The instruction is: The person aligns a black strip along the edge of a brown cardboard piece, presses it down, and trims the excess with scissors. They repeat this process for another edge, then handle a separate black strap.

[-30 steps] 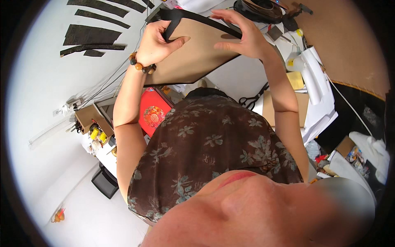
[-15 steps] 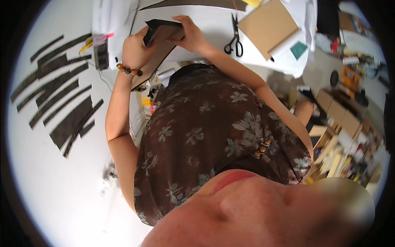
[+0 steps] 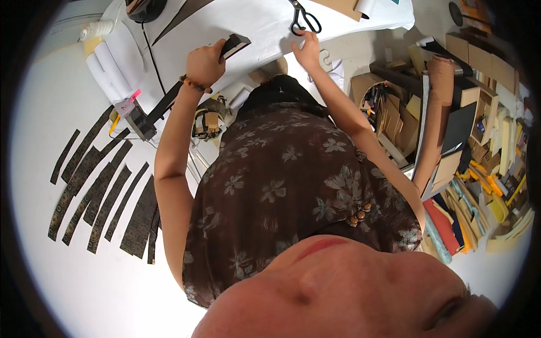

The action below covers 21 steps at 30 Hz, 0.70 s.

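My left hand (image 3: pixel 205 65) is closed around a black folded strip (image 3: pixel 236 45) with a paler inner face. Its end sticks out past my fingers above the table's near edge. A dark length, perhaps the same strip, passes behind my left forearm; where it joins is hidden. Black-handled scissors (image 3: pixel 309 23) lie on the white table, their blades cut off by the picture's top edge. My right hand (image 3: pixel 307 52) is at the lower handle loop, fingertips touching or nearly touching it, thumb held apart from the fingers.
The white tabletop (image 3: pixel 248 22) bears a dark pointed piece (image 3: pixel 183 19) and brown board (image 3: pixel 338 7). Many dark patterned strips (image 3: pixel 107 197) lie on the white surface at left. White rolls (image 3: pixel 110 67) stand behind them. Boxes and a brown roll (image 3: pixel 437 112) crowd the right.
My right hand has let go of the black strip and moved right to the scissors. My left hand keeps the strip, now tilted differently. The view has shifted, showing more of the right side.
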Motion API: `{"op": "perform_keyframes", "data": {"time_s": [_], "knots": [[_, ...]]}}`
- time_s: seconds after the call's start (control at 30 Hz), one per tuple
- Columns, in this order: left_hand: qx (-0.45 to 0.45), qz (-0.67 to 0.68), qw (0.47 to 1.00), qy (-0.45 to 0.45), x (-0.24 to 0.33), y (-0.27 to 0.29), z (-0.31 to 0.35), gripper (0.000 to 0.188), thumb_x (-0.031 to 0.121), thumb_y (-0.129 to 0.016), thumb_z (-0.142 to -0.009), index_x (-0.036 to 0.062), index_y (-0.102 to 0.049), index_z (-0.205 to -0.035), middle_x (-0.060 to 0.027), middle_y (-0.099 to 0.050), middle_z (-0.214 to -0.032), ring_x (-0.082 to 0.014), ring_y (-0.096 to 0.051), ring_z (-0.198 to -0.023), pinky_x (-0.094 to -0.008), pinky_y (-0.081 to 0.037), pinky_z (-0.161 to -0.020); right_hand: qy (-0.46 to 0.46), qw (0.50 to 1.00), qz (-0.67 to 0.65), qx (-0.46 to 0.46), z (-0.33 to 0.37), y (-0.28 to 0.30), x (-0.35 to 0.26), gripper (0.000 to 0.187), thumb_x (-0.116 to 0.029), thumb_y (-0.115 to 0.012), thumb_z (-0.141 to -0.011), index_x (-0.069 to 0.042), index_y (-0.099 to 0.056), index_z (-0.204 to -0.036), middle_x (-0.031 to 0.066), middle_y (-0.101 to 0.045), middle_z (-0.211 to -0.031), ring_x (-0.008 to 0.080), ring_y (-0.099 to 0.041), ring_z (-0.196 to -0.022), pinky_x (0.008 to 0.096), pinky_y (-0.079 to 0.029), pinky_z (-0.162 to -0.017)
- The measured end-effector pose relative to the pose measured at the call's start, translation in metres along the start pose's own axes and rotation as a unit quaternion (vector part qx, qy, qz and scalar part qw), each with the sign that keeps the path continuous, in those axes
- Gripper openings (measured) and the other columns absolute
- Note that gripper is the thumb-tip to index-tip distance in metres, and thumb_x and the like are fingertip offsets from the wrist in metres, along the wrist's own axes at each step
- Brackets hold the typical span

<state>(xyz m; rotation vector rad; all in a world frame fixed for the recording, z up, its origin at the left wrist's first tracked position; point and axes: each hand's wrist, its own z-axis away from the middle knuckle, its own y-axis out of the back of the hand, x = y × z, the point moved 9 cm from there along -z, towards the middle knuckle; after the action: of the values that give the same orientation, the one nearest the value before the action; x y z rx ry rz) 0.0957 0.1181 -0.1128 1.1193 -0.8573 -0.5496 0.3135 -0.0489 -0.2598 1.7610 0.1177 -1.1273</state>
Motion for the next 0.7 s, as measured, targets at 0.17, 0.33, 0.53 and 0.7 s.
{"op": "perform_keyframes", "data": {"time_s": [0.17,0.33,0.53,0.7], "knots": [[-0.002,-0.022,1.000,-0.016,0.005,-0.010,-0.016,0.029,0.014,-0.062,-0.076,0.0121,-0.059,-0.105,-0.0152,-0.065,-0.067,-0.0363,-0.064,-0.061,-0.0465,-0.052,-0.058,0.018,0.995,0.077,0.064,-0.032,0.008,0.035,0.035,-0.011,-0.071,-0.072,-0.003,-0.061,-0.105,0.0194,-0.057,-0.109,0.0397,-0.054,-0.103,0.0443,-0.046,-0.091],[0.034,0.000,0.999,-0.012,0.001,-0.011,-0.013,0.033,0.016,-0.063,-0.076,0.0142,-0.055,-0.109,-0.0138,-0.065,-0.066,-0.0367,-0.064,-0.060,-0.0464,-0.052,-0.056,0.041,0.999,-0.008,0.012,-0.047,-0.001,-0.003,0.025,-0.014,-0.070,-0.076,-0.004,-0.066,-0.099,0.0182,-0.062,-0.104,0.0338,-0.058,-0.105,0.0421,-0.048,-0.091],[0.028,0.014,0.999,0.003,0.010,0.001,-0.015,0.055,0.022,-0.067,-0.077,0.0137,-0.044,-0.127,-0.0128,-0.068,-0.074,-0.0362,-0.067,-0.065,-0.0439,-0.054,-0.059,0.122,0.963,-0.207,-0.119,-0.010,-0.008,-0.147,0.061,-0.031,-0.081,-0.076,-0.010,-0.053,-0.126,0.0088,-0.056,-0.116,0.0228,-0.060,-0.105,0.0343,-0.050,-0.089],[0.007,0.103,0.992,-0.065,0.020,0.002,-0.022,0.064,0.032,-0.066,-0.082,0.0072,-0.039,-0.135,-0.0183,-0.067,-0.101,-0.0362,-0.067,-0.088,-0.0439,-0.054,-0.071,0.099,0.966,-0.236,0.022,-0.012,0.033,-0.202,0.056,-0.031,-0.081,-0.075,-0.002,-0.056,-0.115,0.0122,-0.061,-0.103,0.0247,-0.064,-0.090,0.0325,-0.054,-0.077]]}}
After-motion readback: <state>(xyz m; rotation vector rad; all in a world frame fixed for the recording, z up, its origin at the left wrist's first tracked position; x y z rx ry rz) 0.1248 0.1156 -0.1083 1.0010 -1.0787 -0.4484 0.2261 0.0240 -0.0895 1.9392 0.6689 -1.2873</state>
